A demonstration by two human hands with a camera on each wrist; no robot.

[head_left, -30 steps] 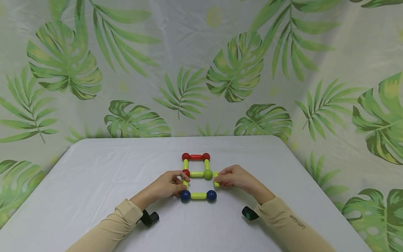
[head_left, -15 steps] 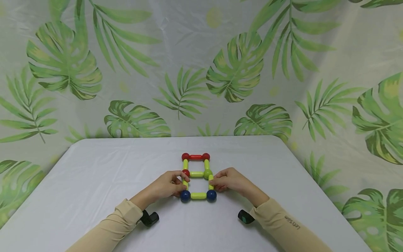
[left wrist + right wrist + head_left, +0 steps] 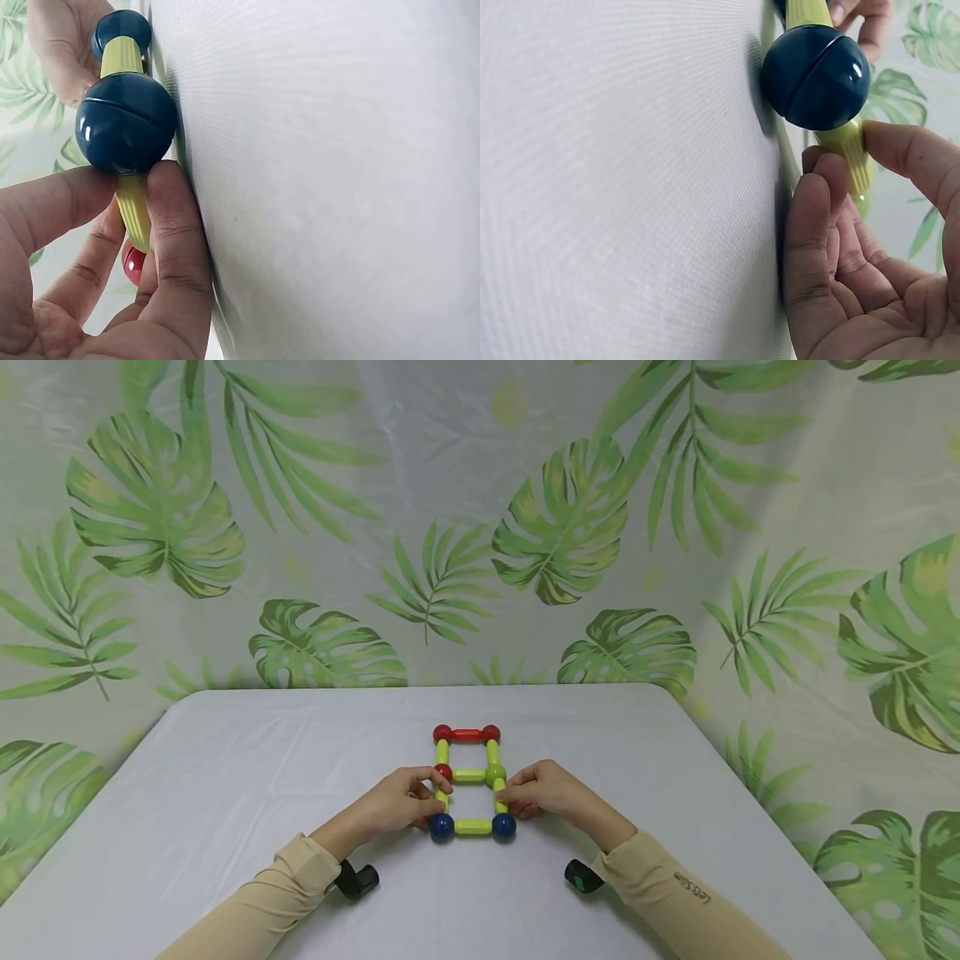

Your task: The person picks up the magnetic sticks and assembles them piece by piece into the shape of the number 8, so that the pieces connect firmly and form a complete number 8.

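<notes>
A ladder-like frame of toy rods and balls lies on the white table (image 3: pixel 225 793). My left hand (image 3: pixel 397 797) pinches the yellow-green rod (image 3: pixel 133 214) on its left side, between a red ball (image 3: pixel 444 772) and the near left blue ball (image 3: pixel 126 124). On the other side, my right hand (image 3: pixel 553 795) holds a matching yellow-green rod (image 3: pixel 847 154) between thumb and fingers. This rod spans from the green ball (image 3: pixel 495 773) to the near right blue ball (image 3: pixel 816 77). Another yellow-green rod (image 3: pixel 472 827) joins both blue balls.
A red rod (image 3: pixel 467 735) with red balls at its ends forms the frame's far side. Black wrist cameras (image 3: pixel 357 880) sit below both hands. Behind the table's far edge hangs a leaf-printed cloth (image 3: pixel 450 527).
My right hand has moved left with its rod, from beside the frame into the gap between the green and blue balls. My left hand has stayed in place.
</notes>
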